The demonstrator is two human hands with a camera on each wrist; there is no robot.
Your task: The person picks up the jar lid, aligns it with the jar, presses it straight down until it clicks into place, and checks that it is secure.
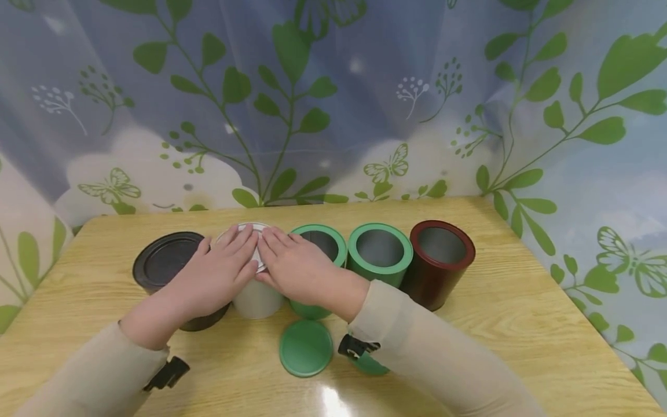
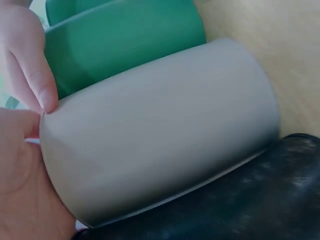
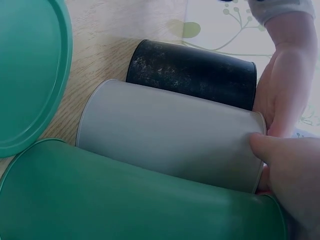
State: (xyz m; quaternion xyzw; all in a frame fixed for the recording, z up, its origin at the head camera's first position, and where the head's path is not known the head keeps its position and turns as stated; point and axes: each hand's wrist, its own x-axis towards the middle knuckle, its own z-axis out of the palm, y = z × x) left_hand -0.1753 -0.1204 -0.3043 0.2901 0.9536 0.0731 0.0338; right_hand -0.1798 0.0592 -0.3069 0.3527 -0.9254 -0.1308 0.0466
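I had five cans point(image 1: 429, 284) in a row on the table point(image 1: 510, 359), left hand point(image 1: 221, 275) and right hand point(image 1: 302, 266) atop the second can point(image 1: 257, 301) from left. In front: one lid point(image 1: 305, 348) before the middle can point(image 1: 310, 311), another lid point(image 1: 370, 365) rightward, partly behind the right sleeve point(image 1: 432, 341).

- The left hand point(image 1: 219, 272) and right hand point(image 1: 299, 266) block most of the white lid point(image 1: 258, 259) from us.
- We glimpse only part of one green lid point(image 1: 370, 364); the right sleeve point(image 1: 443, 353) and its wrist piece point(image 1: 358, 346) cover the rest.
- That wrist piece is too small and dark for us to identify.
- The right arm hides the lower right green tin point(image 1: 379, 269); the right hand hides some of the left green tin point(image 1: 311, 311).
- The left arm crosses the black tin point(image 1: 167, 258), hiding some of its side.
- We cannot make out the floor of the red tin point(image 1: 429, 284).
- In the left wrist view, we lose both hands at the left edge.
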